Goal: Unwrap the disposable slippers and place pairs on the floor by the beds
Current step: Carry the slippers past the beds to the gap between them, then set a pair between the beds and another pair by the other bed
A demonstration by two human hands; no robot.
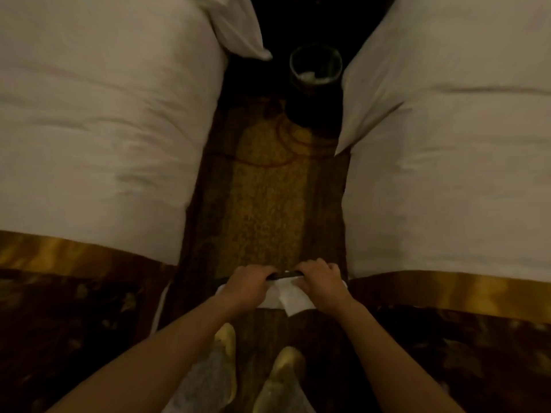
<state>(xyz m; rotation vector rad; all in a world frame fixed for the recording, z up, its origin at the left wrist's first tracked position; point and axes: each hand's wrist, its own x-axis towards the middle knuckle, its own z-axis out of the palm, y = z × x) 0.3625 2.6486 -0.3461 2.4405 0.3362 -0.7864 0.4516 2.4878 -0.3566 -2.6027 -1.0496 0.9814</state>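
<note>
I stand in the aisle between two beds and hold a white slipper pack (286, 295) in front of me, above the carpet. My left hand (247, 283) grips its left end and my right hand (320, 281) grips its right end, fingers curled over a dark top edge between them. A loose white flap hangs from the pack's lower right. I cannot tell whether the wrapper is torn. The left bed (98, 123) and right bed (453, 162) have white covers.
A patterned yellow-brown carpet strip (265, 204) runs between the beds. A dark round bin (315, 70) with white scraps inside stands at the far end. Gold and dark runners (447, 290) cross both beds' feet. My yellow shoes (281, 374) are below.
</note>
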